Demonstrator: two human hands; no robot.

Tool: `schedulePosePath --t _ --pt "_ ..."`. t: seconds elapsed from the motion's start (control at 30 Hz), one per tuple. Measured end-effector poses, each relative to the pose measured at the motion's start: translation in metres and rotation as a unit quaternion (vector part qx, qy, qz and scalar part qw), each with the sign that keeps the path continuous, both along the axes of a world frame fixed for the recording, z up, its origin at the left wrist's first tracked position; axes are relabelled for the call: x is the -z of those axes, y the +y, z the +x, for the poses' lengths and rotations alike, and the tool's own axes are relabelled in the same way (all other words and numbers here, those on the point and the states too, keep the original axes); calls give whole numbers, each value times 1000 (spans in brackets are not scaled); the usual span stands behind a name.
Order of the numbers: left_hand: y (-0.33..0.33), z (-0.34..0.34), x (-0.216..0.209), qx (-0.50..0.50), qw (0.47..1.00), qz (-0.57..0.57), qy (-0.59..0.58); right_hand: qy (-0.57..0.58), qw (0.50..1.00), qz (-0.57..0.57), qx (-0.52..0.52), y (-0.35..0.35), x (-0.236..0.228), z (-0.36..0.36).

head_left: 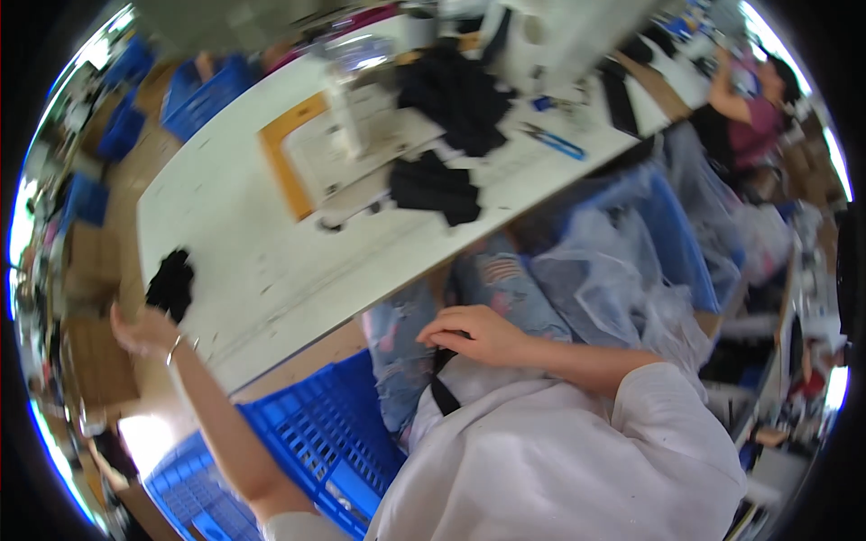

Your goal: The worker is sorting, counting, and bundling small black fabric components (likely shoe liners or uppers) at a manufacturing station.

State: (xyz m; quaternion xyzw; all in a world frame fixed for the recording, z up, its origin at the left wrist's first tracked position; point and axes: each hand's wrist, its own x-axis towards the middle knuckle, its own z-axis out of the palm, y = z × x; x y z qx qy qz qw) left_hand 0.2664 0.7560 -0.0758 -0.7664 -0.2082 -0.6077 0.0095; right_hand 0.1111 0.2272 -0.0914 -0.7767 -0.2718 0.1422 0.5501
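Observation:
My left hand [147,332] reaches past the left end of the white table, a bracelet at its wrist. Its fingers look spread, though slightly blurred, and I see nothing in them. Beside it, a crumpled black cloth [171,284] lies at the table's edge. Over my lap, my right hand [478,334] has its fingers curled in. A black strip [443,386] shows just under that hand; whether the fingers grip it is hidden. On the table, black fabric pieces [436,187] lie in front of a white sewing machine [347,117].
Blue-handled snips [555,142] lie on the white table [234,234] at the right. A blue basket [329,433] stands left of my legs, and a blue bin [681,234] with clear plastic bags [600,270] to the right. Another person [753,113] sits at far right.

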Motion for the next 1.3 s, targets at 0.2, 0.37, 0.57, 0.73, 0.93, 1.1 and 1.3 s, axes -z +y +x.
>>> schedulePosePath --t 0.2,0.37,0.57,0.73,0.93,1.1,1.3 --pt "-70 -24 -58 47 991 110 53 78 958 -75 267 -93 -11 -87" --pt "-196 -17 -56 357 891 261 108 -28 917 -203 343 -165 -4 -133" --pt "-413 -111 -51 709 442 203 511 -162 804 -277 501 -218 -37 -178" --pt "-562 -182 -10 808 293 -44 509 32 674 -288 679 -273 -33 -214" --pt "-686 -262 67 616 143 -403 662 244 800 -327 440 -234 7 -243" --pt "-697 -232 66 604 223 -381 664 239 829 -252 439 -273 -13 -235" --pt "-705 -256 60 694 214 -389 566 302 794 -430 306 -366 98 -228"
